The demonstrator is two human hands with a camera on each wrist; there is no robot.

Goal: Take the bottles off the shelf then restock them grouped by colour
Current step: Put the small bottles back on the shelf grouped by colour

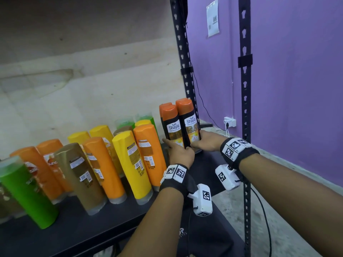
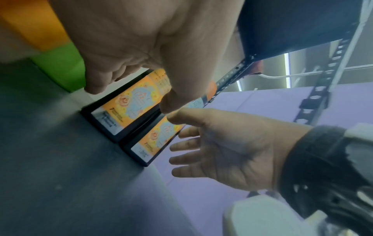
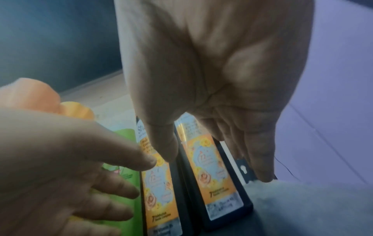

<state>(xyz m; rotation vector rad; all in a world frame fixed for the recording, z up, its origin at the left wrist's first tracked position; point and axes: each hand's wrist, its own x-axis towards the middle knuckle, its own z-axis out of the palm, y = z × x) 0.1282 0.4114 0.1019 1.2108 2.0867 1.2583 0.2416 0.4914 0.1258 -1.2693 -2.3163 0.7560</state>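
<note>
Two black bottles with orange caps stand upright side by side at the right end of the black shelf point(image 1: 89, 230): the left one point(image 1: 173, 127) point(image 2: 129, 103) point(image 3: 156, 183) and the right one point(image 1: 189, 123) point(image 2: 159, 138) point(image 3: 217, 174). A third orange cap point(image 1: 164, 105) shows behind them. My left hand point(image 1: 176, 146) point(image 2: 131, 89) point(image 3: 84, 159) flanks the pair's left side, fingers fairly straight, thumb at the front label. My right hand point(image 1: 199, 140) point(image 2: 201, 151) point(image 3: 212, 156) flanks the right side, fingers straight and spread. Whether the fingers touch the bottles is unclear.
Several orange, yellow, brown and green bottles point(image 1: 104, 167) stand mixed along the shelf to the left, the nearest orange one point(image 1: 148, 154) close to my left hand. A perforated black upright point(image 1: 185, 75) stands just behind the black bottles, another point(image 1: 246, 112) at the front right.
</note>
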